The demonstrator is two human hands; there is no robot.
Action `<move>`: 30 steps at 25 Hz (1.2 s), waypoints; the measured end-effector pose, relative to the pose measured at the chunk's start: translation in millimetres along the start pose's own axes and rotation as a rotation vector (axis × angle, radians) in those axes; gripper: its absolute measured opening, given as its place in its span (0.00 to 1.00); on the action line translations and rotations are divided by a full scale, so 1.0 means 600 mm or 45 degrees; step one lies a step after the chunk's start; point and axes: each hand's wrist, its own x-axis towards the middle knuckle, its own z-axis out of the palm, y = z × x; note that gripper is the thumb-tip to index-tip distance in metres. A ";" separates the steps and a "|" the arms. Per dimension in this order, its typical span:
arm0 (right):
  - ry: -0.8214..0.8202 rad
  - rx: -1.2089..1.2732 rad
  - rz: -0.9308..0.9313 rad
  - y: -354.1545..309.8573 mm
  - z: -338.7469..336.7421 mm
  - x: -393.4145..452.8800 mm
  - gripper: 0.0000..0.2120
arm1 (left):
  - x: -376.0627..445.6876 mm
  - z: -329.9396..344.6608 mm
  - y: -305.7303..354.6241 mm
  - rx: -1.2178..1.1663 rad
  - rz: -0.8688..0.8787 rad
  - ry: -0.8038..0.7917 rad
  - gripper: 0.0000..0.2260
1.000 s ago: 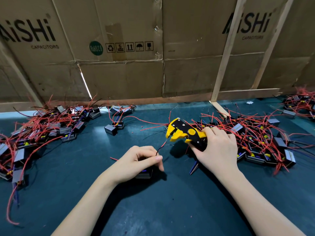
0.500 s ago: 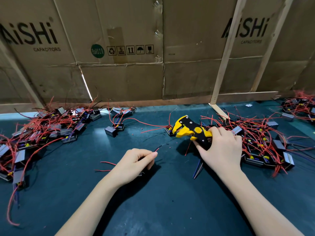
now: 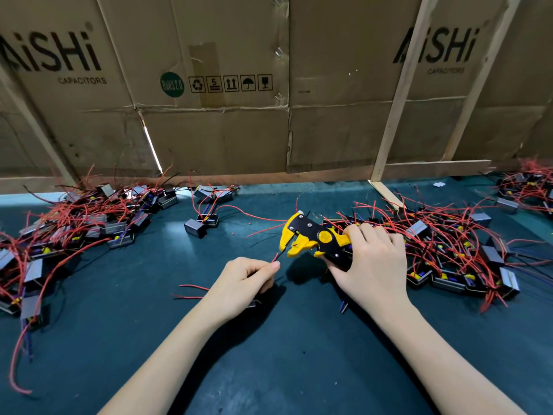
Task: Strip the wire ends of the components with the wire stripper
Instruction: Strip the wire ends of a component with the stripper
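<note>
One head view, catalogued. Surface: dark teal mat (image 3: pixel 269 369) covering the bench, its near edge cut off by the frame. Backdrop: flattened cardboard cartons (image 3: pixel 215 139) standing along the far edge, printed "AiSHi CAPACITORS" with handling symbols and a green round sticker; pale wooden battens (image 3: pixel 398 97) lean across them on the right, and a bright slit of light shows through a gap at lower left. Stock: large heap of components (image 3: pixel 74 226), grey blocks with red wires, on the left; second heap (image 3: pixel 449 250) on the right behind the right hand; third heap (image 3: pixel 526 187) at the far right, partly cut off; a few loose units (image 3: pixel 196 227) near the middle rear. Left hand (image 3: pixel 242 283): fingers curled, thumb and forefinger pinching a red wire end (image 3: pixel 275 258), which points up toward the tool's mouth; the component (image 3: pixel 254 303) it belongs to lies under the palm, only a corner showing. Right hand (image 3: pixel 371 265): wrapped round the handles of the wire stripper (image 3: pixel 311 238), yellow and black, held just above the mat with its head pointing left; jaws stand parted, the wire tip just at their lower edge, contact uncertain. Hidden or unclear: stripper handles concealed by the fingers; a blue tip (image 3: pixel 344 305) protrudes below the right wrist, identity indeterminate; individual parts inside the heaps too tangled to count.
</note>
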 end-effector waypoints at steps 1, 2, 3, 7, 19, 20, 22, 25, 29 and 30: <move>0.005 0.004 -0.004 -0.001 0.000 0.001 0.23 | 0.000 0.001 0.000 -0.002 -0.003 0.003 0.23; 0.008 0.006 -0.008 -0.002 -0.001 0.001 0.23 | 0.000 0.001 0.001 -0.003 -0.004 0.003 0.23; 0.010 0.003 -0.013 -0.003 -0.002 0.002 0.23 | -0.001 0.001 0.002 -0.003 -0.003 0.001 0.23; 0.037 -0.007 -0.064 -0.001 -0.006 0.002 0.20 | -0.003 0.000 0.007 0.015 0.006 -0.032 0.23; -0.073 -0.017 0.027 0.005 -0.004 0.003 0.24 | -0.008 -0.004 0.008 0.046 0.038 0.021 0.19; -0.078 -0.033 0.045 0.007 -0.003 0.001 0.25 | -0.008 -0.003 0.009 0.115 0.051 0.074 0.17; -0.084 -0.021 0.077 0.004 -0.004 -0.002 0.26 | -0.006 -0.005 0.011 0.228 0.064 0.141 0.15; -0.166 0.203 0.310 -0.001 -0.012 0.004 0.22 | -0.008 -0.009 0.013 0.306 0.067 0.076 0.15; -0.155 0.448 0.666 0.035 -0.028 0.017 0.22 | -0.011 -0.010 0.014 0.242 0.037 0.140 0.15; -0.151 0.416 0.673 0.044 -0.031 0.017 0.21 | -0.009 -0.008 0.016 0.132 -0.002 0.192 0.14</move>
